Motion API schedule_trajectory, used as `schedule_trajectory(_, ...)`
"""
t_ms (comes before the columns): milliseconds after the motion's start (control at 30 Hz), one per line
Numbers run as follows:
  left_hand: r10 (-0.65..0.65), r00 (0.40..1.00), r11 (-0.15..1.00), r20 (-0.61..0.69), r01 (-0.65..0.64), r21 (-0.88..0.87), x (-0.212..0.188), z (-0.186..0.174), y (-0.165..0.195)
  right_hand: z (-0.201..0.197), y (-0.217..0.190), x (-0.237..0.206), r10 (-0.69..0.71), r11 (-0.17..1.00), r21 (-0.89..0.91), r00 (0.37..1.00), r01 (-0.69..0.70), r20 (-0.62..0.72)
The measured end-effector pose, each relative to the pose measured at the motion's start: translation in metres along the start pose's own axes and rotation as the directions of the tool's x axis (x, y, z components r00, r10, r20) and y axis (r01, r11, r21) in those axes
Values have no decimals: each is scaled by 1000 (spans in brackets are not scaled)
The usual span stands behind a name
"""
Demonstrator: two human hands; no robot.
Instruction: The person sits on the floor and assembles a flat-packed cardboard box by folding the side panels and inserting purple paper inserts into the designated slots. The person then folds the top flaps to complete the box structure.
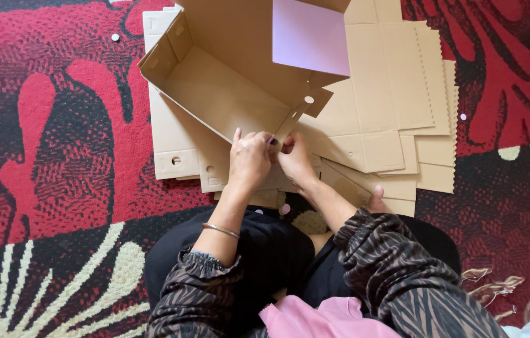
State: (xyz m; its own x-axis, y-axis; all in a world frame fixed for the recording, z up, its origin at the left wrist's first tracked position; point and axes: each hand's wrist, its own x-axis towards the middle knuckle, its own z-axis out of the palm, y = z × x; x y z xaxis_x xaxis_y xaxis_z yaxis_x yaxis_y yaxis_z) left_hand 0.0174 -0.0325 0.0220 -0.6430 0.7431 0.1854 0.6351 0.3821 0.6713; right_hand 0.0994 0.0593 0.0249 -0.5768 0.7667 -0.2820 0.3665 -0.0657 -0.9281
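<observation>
Pinching the near edge of the half-folded cardboard box (227, 81) with both our left hand (249, 159) and right hand (295, 159), fingers pressed together, we steady it atop flat cardboard sheets (396, 125) on the carpet (46, 156).

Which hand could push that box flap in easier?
Probably the right hand: it sits at the flap's edge beside the box corner. The left hand lies over the near wall, seemingly steadying it.
</observation>
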Motion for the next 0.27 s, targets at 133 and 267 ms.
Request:
schedule_trajectory(133, -44, 999, 996, -11, 43, -76, 2, 1, -5, -1, 0, 2, 6, 999, 54, 999, -9, 41)
schedule_trajectory(267, -13, 999, 997, 29, 16, -71, -1, -2, -7, -2, 1, 1, -14, 1000, 26, 1000, 13, 14)
